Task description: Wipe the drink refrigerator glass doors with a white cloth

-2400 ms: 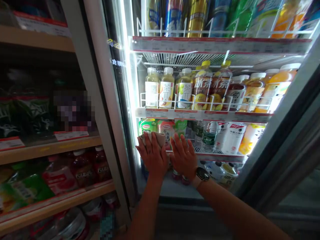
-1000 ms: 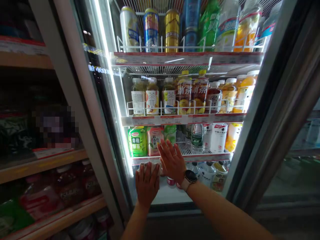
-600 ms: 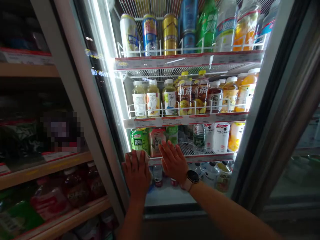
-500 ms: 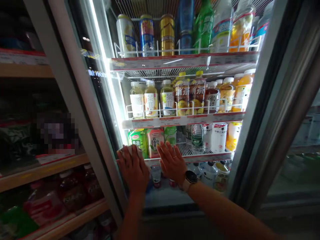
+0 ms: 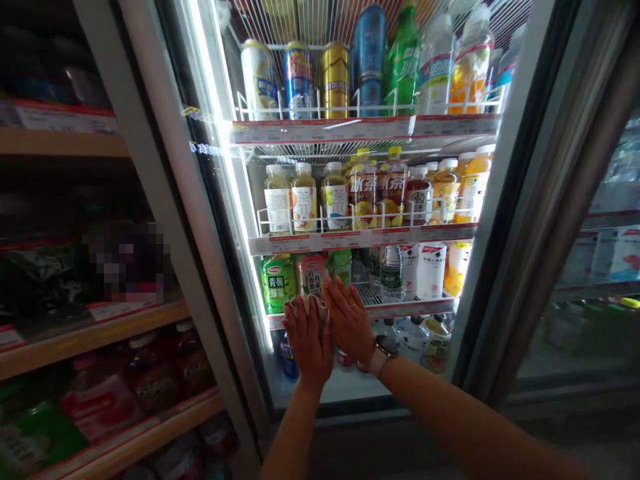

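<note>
My left hand (image 5: 309, 347) presses a pale, crumpled cloth (image 5: 323, 311) flat against the glass door (image 5: 345, 393) of a lit drinks cooler. Its fingers lie over the cloth, so part of it is hidden. Right beside it, my right hand (image 5: 354, 327) rests with palm and outstretched fingers toward the glass, holding nothing that I can see. A watch (image 5: 386, 347) is on that wrist and a ring on one finger. Behind the glass near my fingertips stand a green drink carton (image 5: 277, 283) and a red drink carton (image 5: 311, 270).
Inside the cooler, shelves hold cans (image 5: 336, 80), tea bottles (image 5: 304, 200) and water bottles (image 5: 391, 273). The metal door frame (image 5: 520, 220) borders the glass at right. To the left, wooden shelves (image 5: 100, 347) carry packaged drinks; a blurred patch covers part of them.
My left hand has slid right across the glass with the cloth, from the door's left side to beside my right hand. My right hand has hardly moved. The view has shifted slightly.
</note>
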Available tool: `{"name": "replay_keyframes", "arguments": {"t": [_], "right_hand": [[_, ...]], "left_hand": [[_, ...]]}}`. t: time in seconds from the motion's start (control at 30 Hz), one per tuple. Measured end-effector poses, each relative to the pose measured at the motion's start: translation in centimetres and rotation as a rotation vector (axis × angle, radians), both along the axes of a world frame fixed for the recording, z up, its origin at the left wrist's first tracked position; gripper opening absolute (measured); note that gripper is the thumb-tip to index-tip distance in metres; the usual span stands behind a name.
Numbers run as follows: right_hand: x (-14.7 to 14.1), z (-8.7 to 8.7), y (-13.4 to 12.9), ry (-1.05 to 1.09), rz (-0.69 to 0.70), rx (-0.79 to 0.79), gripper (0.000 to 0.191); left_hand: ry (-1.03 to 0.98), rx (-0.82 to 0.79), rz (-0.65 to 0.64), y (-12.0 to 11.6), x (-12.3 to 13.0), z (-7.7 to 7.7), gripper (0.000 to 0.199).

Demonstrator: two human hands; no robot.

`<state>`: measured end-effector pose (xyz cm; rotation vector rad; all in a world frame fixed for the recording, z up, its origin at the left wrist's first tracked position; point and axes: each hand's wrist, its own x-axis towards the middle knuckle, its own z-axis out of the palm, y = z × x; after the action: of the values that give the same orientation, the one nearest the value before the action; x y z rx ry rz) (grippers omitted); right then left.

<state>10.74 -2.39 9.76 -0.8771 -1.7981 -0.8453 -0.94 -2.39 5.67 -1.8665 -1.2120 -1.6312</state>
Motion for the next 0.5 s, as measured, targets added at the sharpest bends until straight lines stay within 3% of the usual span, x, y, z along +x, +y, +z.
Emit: {"name": "replay_keyframes", "arguments": {"t": [0.1,0.2,0.27,0.33,0.5], "right_hand": [[-1.3,-0.3,-2.8,0.088,0.183,-0.112,0.07],[-3.3,-0.9,-4.7,0.028,0.378,-0.187,0.068],[-4.5,-1.0,-4.7,0.015,0.343,-0.236,0.068],[-5.3,-1.2,-3.9,-0.017,0.223,-0.253,0.071],[-4.8,-0.9,-0.9,-0.305,0.074,-0.093,0.066]], "left_hand": [[-0.055,-0.085,-0.157,-0.9,-1.1,-0.1,0.058],[-0.154,-0.157,-0.283,-1.8,-2.1,0.0,0.057],[-0.226,-0.181,-0.383,-2.3,-2.7,0.0,0.058],[-0.266,-0.141,-0.427,-2.4,-3.3,-0.3,0.061],[-0.079,-0.005,-0.168,-0.9,-5.4,-1.7,0.068]]}}
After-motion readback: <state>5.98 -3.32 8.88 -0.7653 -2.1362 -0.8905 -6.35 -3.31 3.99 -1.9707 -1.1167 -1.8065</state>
